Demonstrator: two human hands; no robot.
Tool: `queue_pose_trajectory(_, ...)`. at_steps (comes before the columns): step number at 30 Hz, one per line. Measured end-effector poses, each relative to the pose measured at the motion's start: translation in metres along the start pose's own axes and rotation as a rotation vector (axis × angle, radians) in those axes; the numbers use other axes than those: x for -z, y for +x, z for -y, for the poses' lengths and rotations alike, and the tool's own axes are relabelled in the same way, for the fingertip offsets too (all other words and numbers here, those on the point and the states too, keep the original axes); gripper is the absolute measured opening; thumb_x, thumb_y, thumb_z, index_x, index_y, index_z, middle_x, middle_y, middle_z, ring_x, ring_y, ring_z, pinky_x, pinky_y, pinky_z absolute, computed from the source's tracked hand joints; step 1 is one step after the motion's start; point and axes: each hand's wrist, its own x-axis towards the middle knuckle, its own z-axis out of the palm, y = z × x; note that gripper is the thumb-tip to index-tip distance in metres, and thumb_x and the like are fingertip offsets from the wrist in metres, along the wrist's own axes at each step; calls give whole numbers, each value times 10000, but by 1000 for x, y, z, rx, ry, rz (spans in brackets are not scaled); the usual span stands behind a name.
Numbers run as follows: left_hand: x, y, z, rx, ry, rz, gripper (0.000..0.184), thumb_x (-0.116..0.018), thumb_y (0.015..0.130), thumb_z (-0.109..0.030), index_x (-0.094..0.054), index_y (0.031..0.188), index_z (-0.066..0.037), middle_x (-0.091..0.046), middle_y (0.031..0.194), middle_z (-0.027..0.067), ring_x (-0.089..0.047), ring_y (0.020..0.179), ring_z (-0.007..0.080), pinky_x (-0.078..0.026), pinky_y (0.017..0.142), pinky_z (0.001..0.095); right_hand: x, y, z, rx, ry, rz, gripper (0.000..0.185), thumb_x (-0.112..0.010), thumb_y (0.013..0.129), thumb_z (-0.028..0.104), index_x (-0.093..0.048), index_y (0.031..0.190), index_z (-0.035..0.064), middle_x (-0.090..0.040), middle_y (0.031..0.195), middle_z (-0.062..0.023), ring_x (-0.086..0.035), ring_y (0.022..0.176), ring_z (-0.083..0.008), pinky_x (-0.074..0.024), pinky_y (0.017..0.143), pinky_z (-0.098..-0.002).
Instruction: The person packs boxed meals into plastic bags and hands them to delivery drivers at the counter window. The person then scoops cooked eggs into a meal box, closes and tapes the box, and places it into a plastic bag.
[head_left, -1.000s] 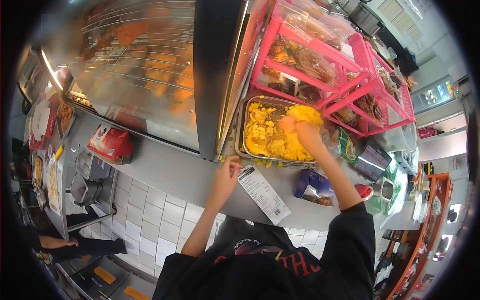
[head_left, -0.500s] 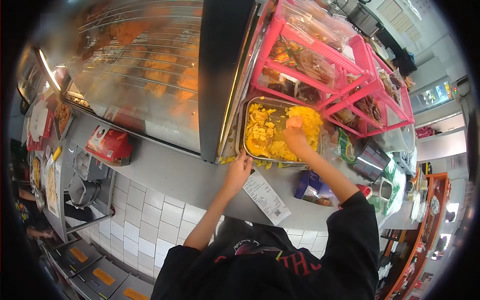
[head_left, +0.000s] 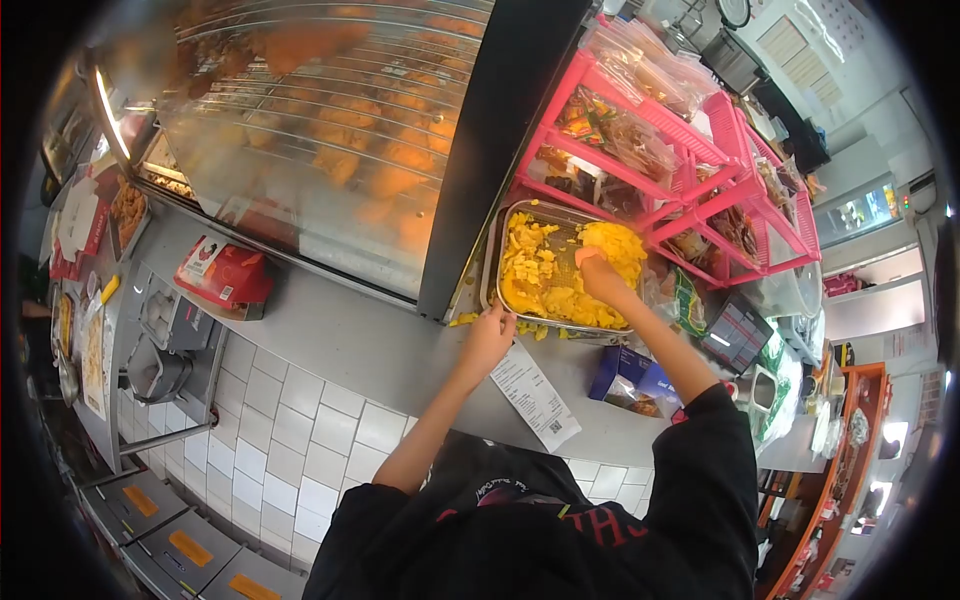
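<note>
A metal tray (head_left: 508,212) of yellow, mashed-looking food (head_left: 606,312) lies on the counter, with bits of it spilled along the near side. My left hand (head_left: 488,338) grips the tray's near left corner, fingers curled at the rim. Inside the tray my right hand (head_left: 604,278) is closed, pressed down among the yellow food. A small pale-orange patch (head_left: 588,256) shows at its fingers; I cannot tell what it is. Just below the tray lies a long printed receipt (head_left: 535,395), and a blue box with a clear window (head_left: 622,375) stands under my right forearm.
A glass heated cabinet (head_left: 330,150) with fried food on racks stands at the left. Pink plastic racks (head_left: 690,180) of bagged goods rise behind the tray. A red food carton (head_left: 222,278) sits on the counter at left; a tablet screen (head_left: 738,333) stands at right.
My right hand has shifted slightly within the tray, nearer its middle, and the yellow food there has moved a little. My left hand keeps its hold at the corner. The whole view has tilted slightly.
</note>
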Motion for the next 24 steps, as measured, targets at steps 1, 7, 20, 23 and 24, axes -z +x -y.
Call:
queue_pose_trajectory(1,-2,1,4,-2,0,-2,466,-448,886,-177,-359,1204,151,-589,897,189,-618,690,233,-481,631,327,0,0,-1,1,-1,-2,185,-487,686,-38,-520,868,-39,-533,847,-274,-541,823,-416,-440,716,-440)
queue_pose_trajectory(7,-3,-3,0,-13,-4,-31,466,-453,883,-167,-354,1196,164,-585,886,186,-619,671,223,-482,609,321,11,-14,9,-105,105,-46,183,-516,691,-10,-544,871,-21,-565,802,-244,-561,778,-397,-455,670,-439)
queue_pose_trajectory(20,5,-3,-6,49,-125,47,486,-443,903,-177,-307,1250,135,-588,960,164,-640,711,192,-491,600,279,12,-15,22,-200,493,149,209,-528,822,161,-633,878,-11,-584,658,-94,-550,565,-164,-415,507,-279)
queue_pose_trajectory(23,8,-6,-2,72,-160,62,464,-448,902,-206,-356,1228,111,-595,963,158,-635,738,203,-486,606,294,29,-25,19,-445,985,221,227,-496,867,184,-628,932,12,-511,642,2,-408,514,-65,-335,472,-206)
queue_pose_trajectory(24,9,-9,-1,91,-208,61,445,-451,901,-230,-406,1199,97,-602,953,159,-632,753,221,-485,618,312,39,-31,18,-472,1154,278,230,-481,881,181,-616,969,16,-475,645,27,-363,507,-52,-303,464,-196)
